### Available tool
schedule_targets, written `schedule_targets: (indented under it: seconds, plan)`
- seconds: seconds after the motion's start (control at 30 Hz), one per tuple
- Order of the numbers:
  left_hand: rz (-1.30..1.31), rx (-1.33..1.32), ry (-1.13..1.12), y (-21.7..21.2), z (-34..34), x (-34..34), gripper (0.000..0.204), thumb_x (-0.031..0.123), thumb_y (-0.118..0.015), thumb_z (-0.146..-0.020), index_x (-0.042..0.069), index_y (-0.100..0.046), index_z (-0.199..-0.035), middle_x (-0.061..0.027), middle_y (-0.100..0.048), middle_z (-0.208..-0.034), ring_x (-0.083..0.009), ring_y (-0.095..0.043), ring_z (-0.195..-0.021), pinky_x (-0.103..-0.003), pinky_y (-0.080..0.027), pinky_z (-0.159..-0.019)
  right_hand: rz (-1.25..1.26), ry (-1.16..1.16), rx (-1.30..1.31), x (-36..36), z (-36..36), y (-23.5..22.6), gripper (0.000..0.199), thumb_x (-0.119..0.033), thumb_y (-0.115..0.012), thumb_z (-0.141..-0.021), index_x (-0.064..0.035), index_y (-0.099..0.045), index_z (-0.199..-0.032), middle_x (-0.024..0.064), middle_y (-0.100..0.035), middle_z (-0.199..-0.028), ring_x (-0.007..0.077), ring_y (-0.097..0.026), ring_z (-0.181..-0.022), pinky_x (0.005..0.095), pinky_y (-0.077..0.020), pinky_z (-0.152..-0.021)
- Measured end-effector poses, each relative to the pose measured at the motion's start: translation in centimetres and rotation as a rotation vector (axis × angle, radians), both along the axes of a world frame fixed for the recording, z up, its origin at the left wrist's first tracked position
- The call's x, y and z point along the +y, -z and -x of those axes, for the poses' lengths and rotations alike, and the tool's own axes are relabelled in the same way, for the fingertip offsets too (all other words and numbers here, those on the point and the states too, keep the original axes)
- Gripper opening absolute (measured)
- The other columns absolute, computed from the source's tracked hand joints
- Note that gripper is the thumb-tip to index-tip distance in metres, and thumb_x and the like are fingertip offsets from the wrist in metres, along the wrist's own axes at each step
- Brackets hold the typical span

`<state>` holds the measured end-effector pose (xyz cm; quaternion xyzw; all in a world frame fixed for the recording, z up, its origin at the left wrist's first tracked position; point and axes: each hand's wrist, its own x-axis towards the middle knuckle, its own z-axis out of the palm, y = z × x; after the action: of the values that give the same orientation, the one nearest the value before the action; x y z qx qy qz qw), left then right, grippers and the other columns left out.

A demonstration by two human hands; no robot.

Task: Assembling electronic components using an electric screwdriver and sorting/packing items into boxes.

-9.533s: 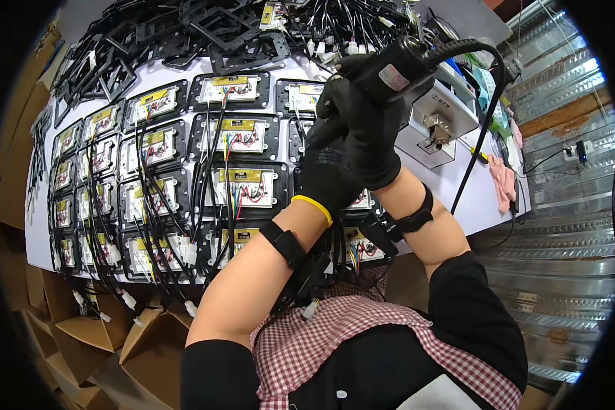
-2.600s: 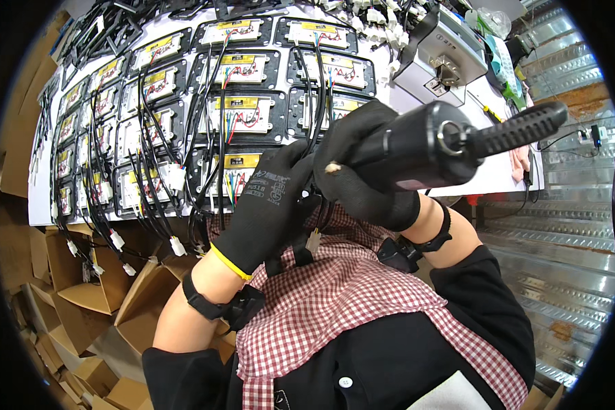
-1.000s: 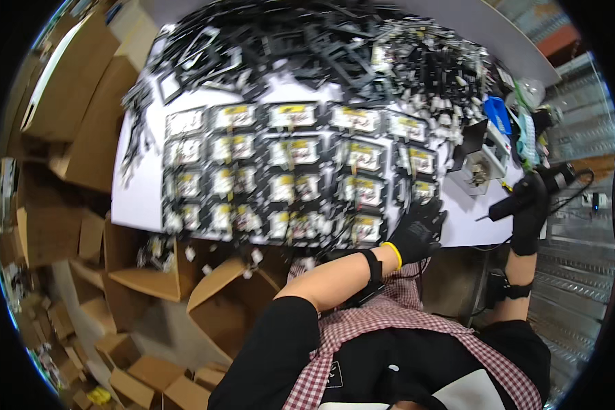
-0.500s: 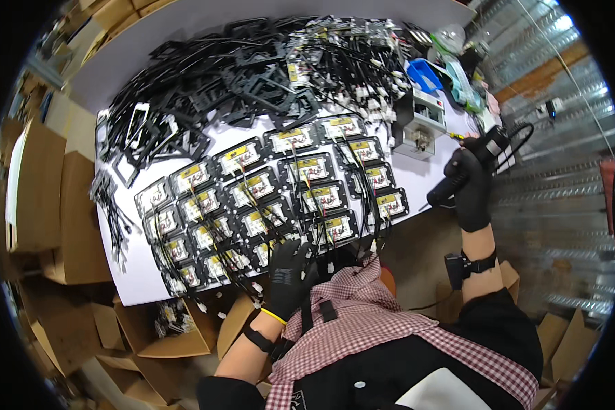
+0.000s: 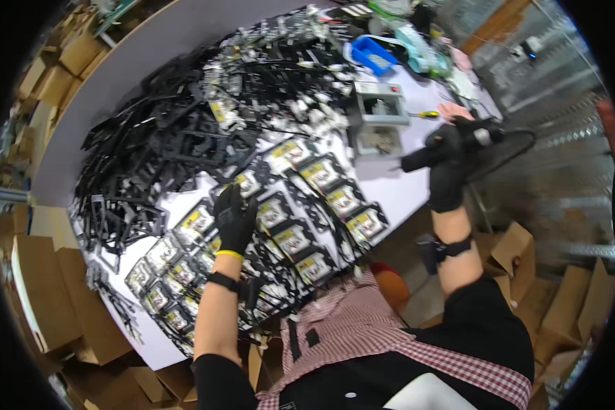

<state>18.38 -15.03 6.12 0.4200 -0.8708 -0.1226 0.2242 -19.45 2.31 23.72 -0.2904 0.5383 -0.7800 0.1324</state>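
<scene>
My right hand [image 5: 447, 160], in a black glove, is closed around a black power screwdriver [image 5: 418, 160]. Its thin bit points left, above the right part of the table. My left hand [image 5: 235, 222], gloved in black, is over the rows of black-framed modules with white and yellow labels [image 5: 312, 266]. Its fingers stretch toward the far rows, and nothing shows in them. Whether the fingertips touch a module I cannot tell. Black cables with white plugs run across the modules. A grey box with a small screw tray [image 5: 380, 141] stands left of the screwdriver.
A heap of black plastic frames [image 5: 174, 130] covers the far left of the table. Beside it lie piled cables and connectors [image 5: 287, 68]. A blue bin [image 5: 374, 56] and a yellow-handled screwdriver [image 5: 427, 115] are at the back right. Cardboard boxes [image 5: 48, 294] stand around the table.
My left hand has moved from the near edge up over the farther modules. The right hand, still holding the power screwdriver, has come nearer the grey box. The whole view has shifted and turned.
</scene>
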Motion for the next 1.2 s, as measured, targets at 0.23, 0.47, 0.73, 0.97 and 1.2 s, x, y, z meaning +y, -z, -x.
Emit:
schedule_targets:
  seconds: [0.23,0.47,0.73,0.97,1.2]
  plan:
    - [0.131,-0.126,0.055,1.9,2.2,-7.8,0.044,0.036,-0.063,-0.083,0.004,-0.062,-0.114,-0.0199,-0.061,-0.111,-0.0425,-0.051,-0.109,-0.051,-0.038,-0.095,0.027,0.108,0.067,-3.1,1.9,0.9,0.016,-0.009,-0.06,-0.087,-0.0017,-0.053,-0.099,0.0039,-0.054,-0.074,0.0137,-0.057,-0.065,0.0284,-0.0499,-0.064]
    - [0.181,-0.201,0.106,0.2,2.9,-13.4,0.052,0.046,-0.066,-0.08,0.009,-0.062,-0.117,-0.0137,-0.062,-0.109,-0.0353,-0.055,-0.104,-0.049,-0.039,-0.091,0.009,0.159,0.003,-4.2,2.4,2.9,0.011,-0.009,-0.062,-0.088,-0.0026,-0.056,-0.095,0.0032,-0.056,-0.074,0.0137,-0.057,-0.065,0.0278,-0.049,-0.064]
    - [0.665,-0.308,-0.021,2.8,4.9,-21.2,0.046,0.041,-0.061,-0.083,0.015,-0.057,-0.121,-0.0131,-0.064,-0.071,-0.0326,-0.063,-0.059,-0.045,-0.05,-0.053,0.005,0.22,0.031,-3.9,2.1,2.8,0.019,-0.019,-0.058,-0.092,-0.0036,-0.054,-0.082,0.0049,-0.054,-0.073,0.0143,-0.055,-0.069,0.0302,-0.0478,-0.068]
    - [-0.47,-0.112,0.283,0.9,4.2,-23.4,0.028,0.016,-0.054,-0.085,0.002,-0.067,-0.105,-0.0166,-0.07,-0.09,-0.0271,-0.068,-0.083,-0.038,-0.05,-0.075,0.057,0.3,0.079,-5.1,2.0,4.9,0.019,-0.006,-0.064,-0.086,-0.0025,-0.054,-0.102,0.0051,-0.059,-0.075,0.014,-0.059,-0.064,0.0286,-0.051,-0.063]
    - [-0.72,0.026,0.196,-2.6,2.0,-19.0,0.028,0.012,-0.062,-0.083,0.0,-0.068,-0.108,-0.0099,-0.07,-0.096,-0.0154,-0.062,-0.083,-0.03,-0.048,-0.076,0.081,0.305,0.049,-5.0,2.5,8.5,0.024,0.002,-0.066,-0.08,-0.0031,-0.057,-0.102,0.0057,-0.062,-0.079,0.013,-0.062,-0.066,0.0271,-0.0518,-0.064]
